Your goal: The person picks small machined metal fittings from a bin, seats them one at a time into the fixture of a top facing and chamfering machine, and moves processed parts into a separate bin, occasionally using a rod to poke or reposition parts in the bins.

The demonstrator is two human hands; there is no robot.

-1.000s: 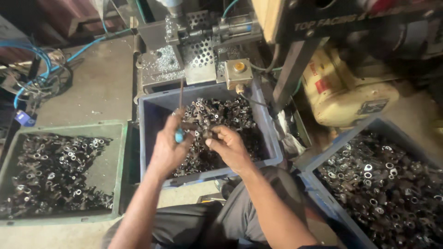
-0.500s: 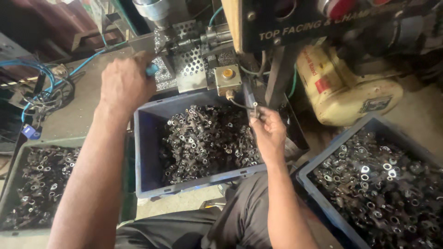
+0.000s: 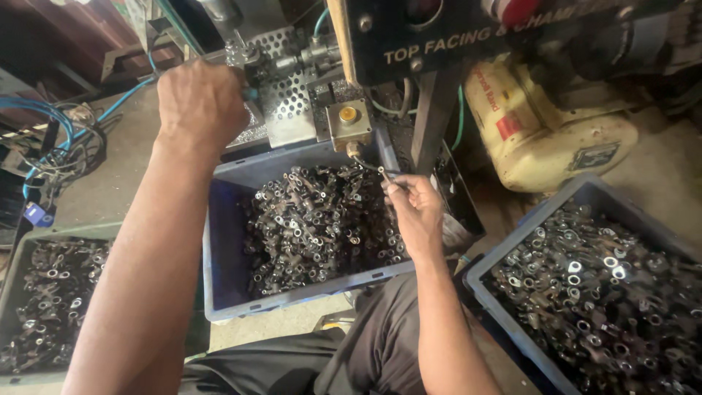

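One small metal part (image 3: 382, 172) is pinched in the right hand (image 3: 417, 212) over the still heaped middle blue crate (image 3: 292, 300), while the left hand (image 3: 201, 102) is closed around a blue-tipped tool at the machine's perforated plate (image 3: 289, 102).

**Materials and finishes at the bench**

Small part (image 3: 381, 172) pinched in my right hand (image 3: 418, 212): bare metal, dull sheen. My left hand (image 3: 201, 102) is closed on a teal piece (image 3: 251, 93), plastic by the look.

Middle crate (image 3: 227, 249): blue-grey plastic, matt, scuffed. Its parts (image 3: 314, 223): dark metal, oily gloss. Right crate (image 3: 512, 252): same plastic; metal rings (image 3: 607, 292) brighter. Left tray (image 3: 18, 252): green, matt.

Far perforated plate (image 3: 281, 99): brushed metal. Motor housing (image 3: 548, 132): cream paint, grimy. Hoses (image 3: 44, 110): glossy blue plastic. Trousers (image 3: 365, 351): grey cloth.
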